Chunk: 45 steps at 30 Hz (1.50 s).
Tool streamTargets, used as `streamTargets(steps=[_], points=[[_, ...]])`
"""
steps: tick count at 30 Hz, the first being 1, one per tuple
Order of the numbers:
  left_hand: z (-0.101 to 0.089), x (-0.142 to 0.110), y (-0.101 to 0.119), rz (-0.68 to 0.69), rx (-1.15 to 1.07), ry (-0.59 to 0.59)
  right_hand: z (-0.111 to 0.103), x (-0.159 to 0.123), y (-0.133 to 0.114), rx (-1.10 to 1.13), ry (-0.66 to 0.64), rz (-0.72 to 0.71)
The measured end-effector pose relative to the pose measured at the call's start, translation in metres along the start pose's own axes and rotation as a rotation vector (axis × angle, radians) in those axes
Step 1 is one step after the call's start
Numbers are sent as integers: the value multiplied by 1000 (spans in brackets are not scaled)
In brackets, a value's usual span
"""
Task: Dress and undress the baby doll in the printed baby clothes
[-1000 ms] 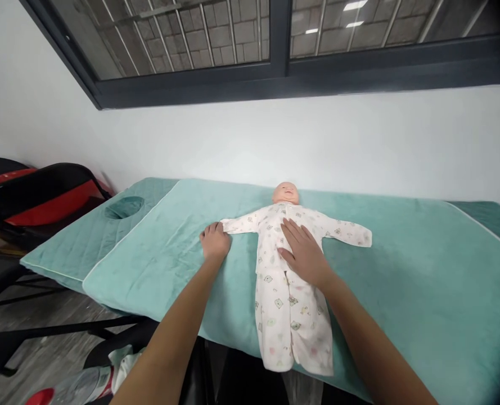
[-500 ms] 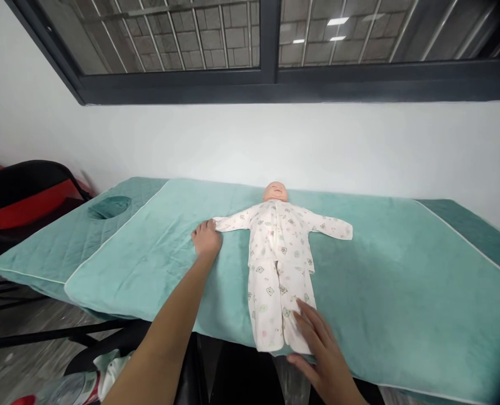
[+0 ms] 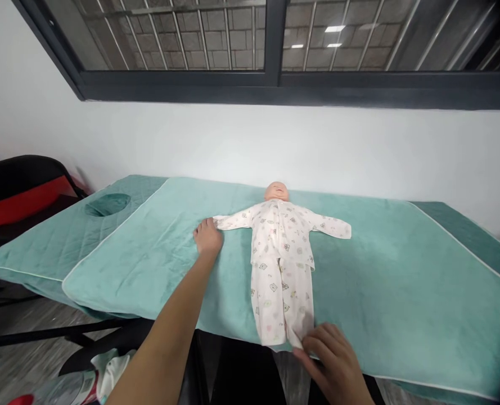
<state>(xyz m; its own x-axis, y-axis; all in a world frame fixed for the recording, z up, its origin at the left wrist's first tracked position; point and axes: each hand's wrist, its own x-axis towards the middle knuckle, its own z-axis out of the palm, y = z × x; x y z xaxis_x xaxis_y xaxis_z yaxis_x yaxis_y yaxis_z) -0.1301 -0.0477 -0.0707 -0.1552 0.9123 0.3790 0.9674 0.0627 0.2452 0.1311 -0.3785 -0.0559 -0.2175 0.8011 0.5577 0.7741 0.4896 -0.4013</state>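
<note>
A baby doll [image 3: 276, 191] lies on its back on the green bed cover, its arms spread out sideways. It wears a white printed shirt [image 3: 281, 230] and matching trousers [image 3: 269, 304]. My left hand [image 3: 208, 236] rests on the cover at the end of the left-side sleeve [image 3: 235, 220], fingers lying down and touching the cuff. At the hem of the right-side trouser leg, my right hand [image 3: 332, 360] pinches the cloth between thumb and fingers. The other sleeve [image 3: 332, 226] lies flat, untouched by either hand.
The green-covered bed [image 3: 401, 292] runs along a white wall under a dark-framed window [image 3: 275, 84]. A face hole [image 3: 107, 205] is at its left end. Black and red chairs [image 3: 26, 197] stand left; a plastic bottle [image 3: 70, 388] lies low at left.
My right hand has left the doll's chest, moved down and right to the trouser hem, and closed on it. My left hand has stayed by the sleeve cuff. The view has shifted slightly.
</note>
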Motion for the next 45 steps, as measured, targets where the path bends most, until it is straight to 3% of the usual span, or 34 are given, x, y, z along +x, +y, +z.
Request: streamTargets(steps=[3,8,14,18,21,25,28,31,34,35,37,39,41,45], points=[[0,1,0,-7,-6,0,-3,26,-5,-78,-56,-41],[-1,1,1,-23,-17,-7,13,54,-19,-153,-421,-65],[4,3,-1,-24,-22,-2,27,46,-31,-52,-499,-155],[7,4,-1,-26,-18,-3,19,64,-31,40,-595,-188],[6,4,-2,-23,-21,-5,11,97,-20,102,-532,-157],[4,4,-1,-20,-31,4,13,141,4,-54,-332,-32],[3,3,0,-18,-42,14,18,153,19,-79,-301,72],[1,2,0,-22,-52,26,12,152,41,162,-328,109],[-4,-2,0,-1,-85,84,1,155,85,237,-118,355],[-7,-3,1,30,-121,101,-1,158,104,147,-14,485],[-13,-9,3,124,-269,59,0,166,142,-51,21,671],[-18,-17,11,203,-430,-57,9,171,171,-98,0,742],[-21,-29,27,225,-533,-142,20,172,186,-9,27,754],[-22,-55,78,66,-884,-238,30,166,186,263,32,654]])
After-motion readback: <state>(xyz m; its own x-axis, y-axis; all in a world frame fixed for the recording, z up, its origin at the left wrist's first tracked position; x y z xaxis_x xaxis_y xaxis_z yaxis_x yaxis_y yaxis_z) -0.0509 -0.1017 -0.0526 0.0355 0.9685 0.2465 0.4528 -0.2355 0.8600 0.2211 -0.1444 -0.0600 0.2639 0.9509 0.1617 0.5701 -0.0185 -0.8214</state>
